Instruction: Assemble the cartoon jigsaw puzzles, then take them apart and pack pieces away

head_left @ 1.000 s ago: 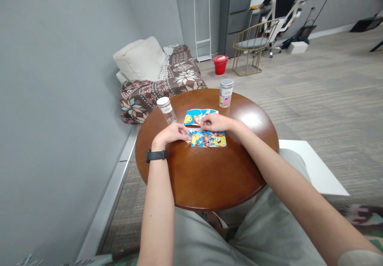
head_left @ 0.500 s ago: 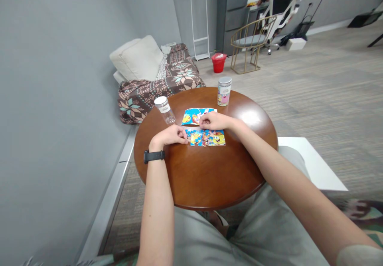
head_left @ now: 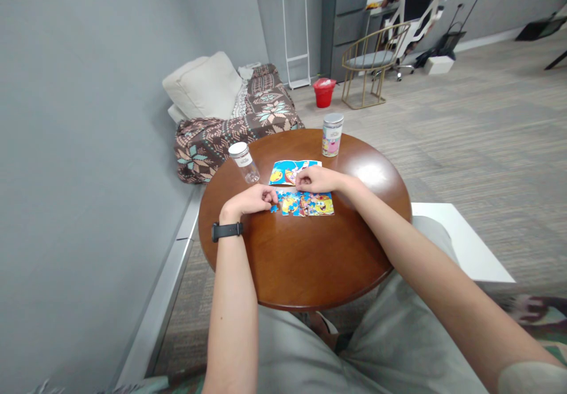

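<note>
A partly joined jigsaw puzzle (head_left: 319, 205) with blue and yellow cartoon figures lies on the round brown table (head_left: 305, 264). Just beyond it is a picture card (head_left: 279, 169) in the same colours. My left hand (head_left: 254, 199), wearing a black watch, rests at the puzzle's left edge. Its thumb and fingers are a little apart, and a small blue puzzle piece (head_left: 274, 208) lies by their tips. My right hand (head_left: 318, 178) is bent over the gap between card and puzzle, covering part of both. Its fingers are curled together; whatever is under the tips is hidden.
A clear jar (head_left: 248, 169) with a white lid stands at the table's left, and a printed jar (head_left: 332, 137) with a silver lid at the back right. Behind are a covered couch (head_left: 266, 107), a red bin (head_left: 324, 93) and a gold-framed chair (head_left: 372, 60).
My left hand has drawn back slightly and its fingers have loosened, so the small blue piece at its tips now shows. My right hand has stayed in place.
</note>
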Demonstrator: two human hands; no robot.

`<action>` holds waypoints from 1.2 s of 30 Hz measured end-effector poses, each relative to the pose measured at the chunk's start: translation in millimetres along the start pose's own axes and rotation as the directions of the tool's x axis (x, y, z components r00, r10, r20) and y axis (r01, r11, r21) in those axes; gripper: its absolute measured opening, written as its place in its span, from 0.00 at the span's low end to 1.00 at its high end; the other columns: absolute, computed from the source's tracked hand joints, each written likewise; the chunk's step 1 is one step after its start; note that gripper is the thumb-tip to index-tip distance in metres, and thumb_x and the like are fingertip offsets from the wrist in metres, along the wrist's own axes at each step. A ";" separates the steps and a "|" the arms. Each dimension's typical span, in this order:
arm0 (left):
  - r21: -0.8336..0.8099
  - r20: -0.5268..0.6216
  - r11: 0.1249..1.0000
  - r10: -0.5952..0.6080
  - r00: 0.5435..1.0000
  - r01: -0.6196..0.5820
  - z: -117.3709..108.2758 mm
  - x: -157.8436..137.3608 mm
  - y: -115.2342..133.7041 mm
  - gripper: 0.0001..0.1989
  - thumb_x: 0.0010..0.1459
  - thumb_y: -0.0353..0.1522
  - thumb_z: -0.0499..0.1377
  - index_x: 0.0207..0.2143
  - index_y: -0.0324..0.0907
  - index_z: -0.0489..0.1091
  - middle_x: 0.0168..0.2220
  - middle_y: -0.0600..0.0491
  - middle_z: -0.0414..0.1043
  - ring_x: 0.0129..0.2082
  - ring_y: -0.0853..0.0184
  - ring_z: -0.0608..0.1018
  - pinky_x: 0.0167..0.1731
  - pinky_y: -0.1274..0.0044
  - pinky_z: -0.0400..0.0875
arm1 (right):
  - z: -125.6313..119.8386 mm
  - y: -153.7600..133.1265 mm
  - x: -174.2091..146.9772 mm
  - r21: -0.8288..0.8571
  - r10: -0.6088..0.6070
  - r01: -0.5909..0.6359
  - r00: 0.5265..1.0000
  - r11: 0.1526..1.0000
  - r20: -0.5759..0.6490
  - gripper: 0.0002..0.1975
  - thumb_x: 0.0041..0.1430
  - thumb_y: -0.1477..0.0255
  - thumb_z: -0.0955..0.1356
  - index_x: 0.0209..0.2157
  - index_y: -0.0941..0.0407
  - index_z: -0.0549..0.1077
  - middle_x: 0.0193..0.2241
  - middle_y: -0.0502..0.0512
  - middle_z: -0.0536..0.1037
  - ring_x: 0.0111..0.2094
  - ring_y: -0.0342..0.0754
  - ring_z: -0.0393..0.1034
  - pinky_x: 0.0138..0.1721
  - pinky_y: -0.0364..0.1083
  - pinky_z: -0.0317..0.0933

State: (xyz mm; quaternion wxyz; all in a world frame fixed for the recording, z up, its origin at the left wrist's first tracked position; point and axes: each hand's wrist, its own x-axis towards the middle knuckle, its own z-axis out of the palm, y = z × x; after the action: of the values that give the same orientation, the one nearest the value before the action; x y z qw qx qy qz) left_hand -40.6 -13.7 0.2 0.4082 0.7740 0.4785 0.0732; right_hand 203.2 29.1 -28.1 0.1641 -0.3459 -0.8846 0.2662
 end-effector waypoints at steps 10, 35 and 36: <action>0.130 0.041 0.991 0.037 0.998 -0.042 7.7 8.1 6.1 0.19 0.39 0.44 0.70 0.24 0.39 0.71 0.19 0.62 0.53 0.21 0.74 0.57 0.23 0.77 0.48 | 1.9 -0.7 1.7 -0.011 -0.012 0.012 1.000 1.000 -0.005 0.07 0.52 0.75 0.66 0.30 0.60 0.77 0.25 0.52 0.77 0.25 0.41 0.65 0.29 0.40 0.56; 0.119 -0.072 0.992 0.041 0.997 -0.033 3.5 3.1 6.3 0.08 0.48 0.36 0.59 0.27 0.39 0.70 0.20 0.58 0.62 0.22 0.72 0.62 0.24 0.79 0.55 | 0.0 -3.8 -0.1 -0.007 -0.004 0.004 1.000 1.000 0.013 0.07 0.53 0.72 0.66 0.29 0.59 0.76 0.24 0.51 0.75 0.24 0.41 0.63 0.29 0.41 0.55; 0.127 -0.115 0.992 0.034 0.993 -0.020 3.9 3.9 5.4 0.08 0.49 0.35 0.59 0.28 0.39 0.70 0.21 0.58 0.62 0.22 0.72 0.63 0.24 0.79 0.56 | 0.3 -3.4 0.2 -0.002 -0.005 0.005 1.000 1.000 0.014 0.07 0.53 0.73 0.66 0.29 0.59 0.76 0.24 0.51 0.75 0.24 0.41 0.64 0.29 0.42 0.55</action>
State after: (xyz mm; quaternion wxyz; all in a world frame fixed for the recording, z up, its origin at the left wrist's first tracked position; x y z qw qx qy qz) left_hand -32.8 -13.9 0.3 0.3288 0.7989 0.4948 0.0938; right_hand 201.1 27.0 -26.4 0.1581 -0.3420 -0.8870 0.2672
